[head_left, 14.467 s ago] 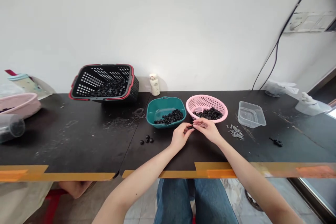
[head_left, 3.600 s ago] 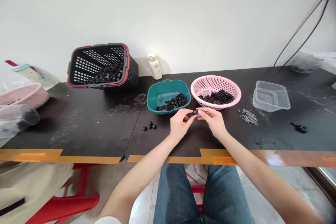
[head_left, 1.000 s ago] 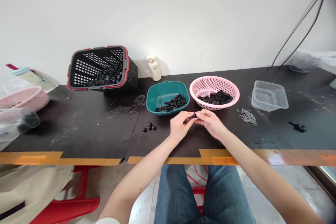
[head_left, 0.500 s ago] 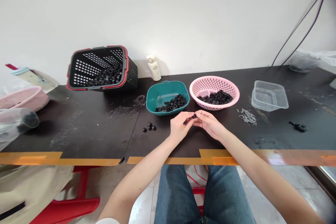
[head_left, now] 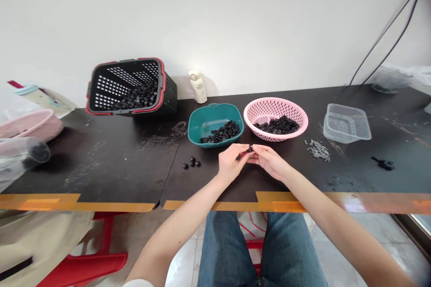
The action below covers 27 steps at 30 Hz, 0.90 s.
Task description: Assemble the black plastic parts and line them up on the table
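Between the fingertips of both hands is a small round black part (head_left: 250, 148), partly covered by the fingers. My left hand (head_left: 231, 160) pinches it from the left, my right hand (head_left: 268, 160) from the right. Just beyond the hands stand a teal tub (head_left: 198, 121) with many small round black parts (head_left: 222, 132) and a pink sieve basket (head_left: 305, 121) with black ring-like pieces (head_left: 279, 125). Several round black pieces (head_left: 192, 162) lie on the table left of my left hand. A pile of thin grey pins (head_left: 318, 150) lies to the right of the hands.
A dark basket with a red rim (head_left: 164, 83) lies tilted at the back left, holding black parts. Near the wall stands a white bottle (head_left: 198, 87). To the right are a clear plastic container (head_left: 346, 125) and a black clump (head_left: 384, 163). Orange tape (head_left: 215, 206) lines the table edge.
Almost nothing differs. The hands stay together at the same spot, with the fingertips on the small black part shifted very slightly.
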### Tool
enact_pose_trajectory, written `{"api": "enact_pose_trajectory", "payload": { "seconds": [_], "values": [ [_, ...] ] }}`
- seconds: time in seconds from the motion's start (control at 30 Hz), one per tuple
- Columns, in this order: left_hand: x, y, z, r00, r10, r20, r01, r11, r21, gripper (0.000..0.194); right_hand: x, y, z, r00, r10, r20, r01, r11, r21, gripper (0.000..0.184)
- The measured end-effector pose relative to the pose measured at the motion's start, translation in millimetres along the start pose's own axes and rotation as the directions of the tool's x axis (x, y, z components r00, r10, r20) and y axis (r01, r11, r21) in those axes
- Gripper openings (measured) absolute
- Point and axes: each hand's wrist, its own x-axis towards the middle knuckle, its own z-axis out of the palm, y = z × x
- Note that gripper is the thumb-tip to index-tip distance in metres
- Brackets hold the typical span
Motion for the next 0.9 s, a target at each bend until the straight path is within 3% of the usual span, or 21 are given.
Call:
{"api": "enact_pose_trajectory", "payload": {
  "seconds": [0.43,0.73,0.9],
  "values": [
    [5.0,5.9,-1.8,0.993,-0.101,0.064,0.102,0.995,-0.006,0.019,0.6,0.1,0.1,0.998,-0.052,0.039,0.051,0.998,0.03,0.018],
    [6.3,4.4,-3.9,0.989,-0.081,0.121,0.089,0.994,-0.069,0.027,1.3,1.3,-2.0,0.999,-0.03,0.041,0.027,0.997,0.078,0.02],
    [3.7,2.0,-5.4,0.99,-0.045,0.132,0.044,0.999,0.006,0.023,0.8,2.0,-4.5,0.998,0.004,0.057,-0.009,0.996,0.084,0.02]
  ]
}}
